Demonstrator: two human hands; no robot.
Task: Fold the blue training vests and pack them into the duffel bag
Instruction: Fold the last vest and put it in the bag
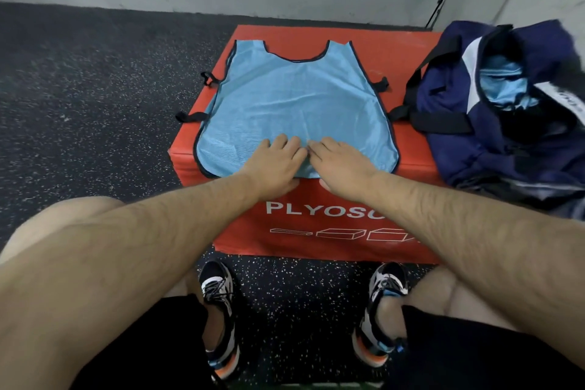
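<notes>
A light blue mesh training vest [294, 95] with dark trim lies spread flat on top of a red plyo box [316, 212], neck hole away from me. My left hand [275, 161] and my right hand [338, 161] rest side by side on the vest's near hem, fingers laid over the cloth and thumbs at the box's front edge. A navy duffel bag [506, 104] sits open on the right end of the box, with more light blue vest fabric [503, 85] inside it.
The box stands on dark speckled rubber flooring [79, 89] in front of a grey wall. My knees and my two sneakers [218, 317] are below the box's front face. Black bag straps [440, 122] lie next to the vest's right edge.
</notes>
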